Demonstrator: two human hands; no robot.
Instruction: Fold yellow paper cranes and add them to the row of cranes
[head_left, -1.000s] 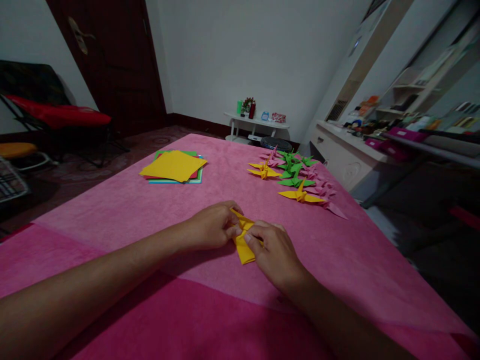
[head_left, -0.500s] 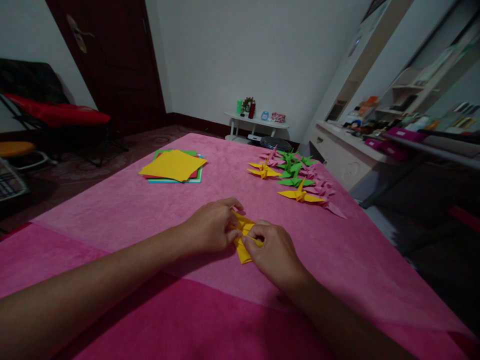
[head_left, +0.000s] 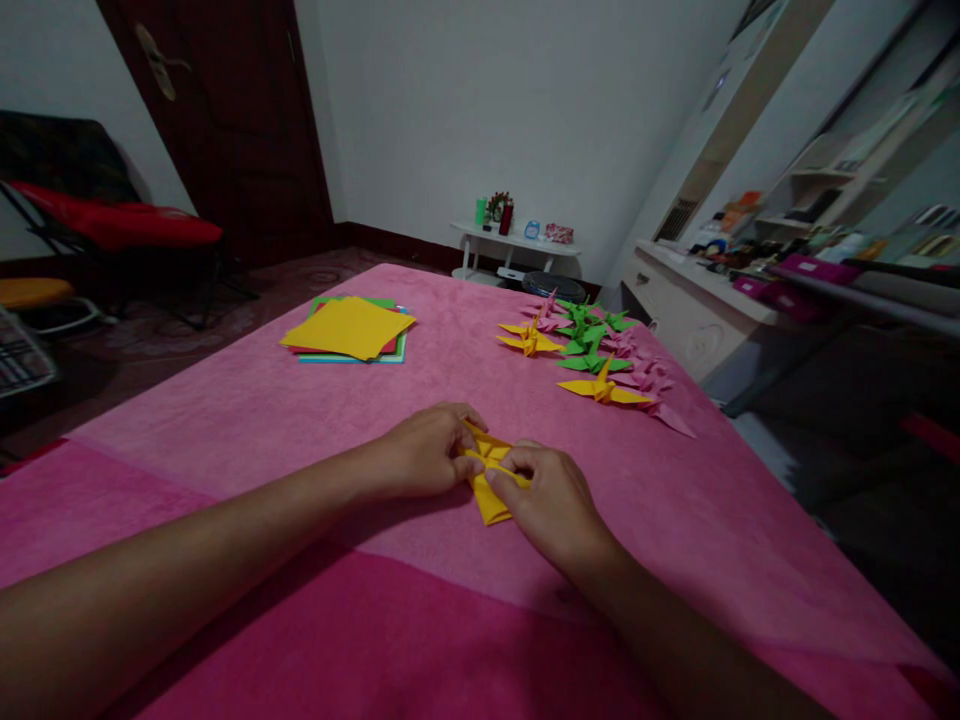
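Note:
A partly folded sheet of yellow origami paper (head_left: 491, 508) lies on the pink tablecloth (head_left: 300, 560) in front of me. My left hand (head_left: 431, 450) pinches its left side, thumb and fingers closed on the paper. From the right, my right hand (head_left: 551, 500) grips the other side, with its thumb near the paper's middle. Between my thumbs the folds stand partly raised, and both hands hide portions of the sheet. Farther off to the right stand folded paper cranes, among them a yellow crane (head_left: 604, 388) and a green crane (head_left: 589, 360).
A stack of coloured paper (head_left: 349, 328), yellow on top, lies at the table's far left. Several pink cranes (head_left: 645, 375) line the right edge. Beyond the table are a small white stand (head_left: 517, 242), a red chair (head_left: 142, 225) and a cluttered counter (head_left: 697, 280).
Both thumbs have shifted slightly on the yellow paper, and its folds at the middle show more widely spread. Both hands keep their hold. The camera view has moved a little.

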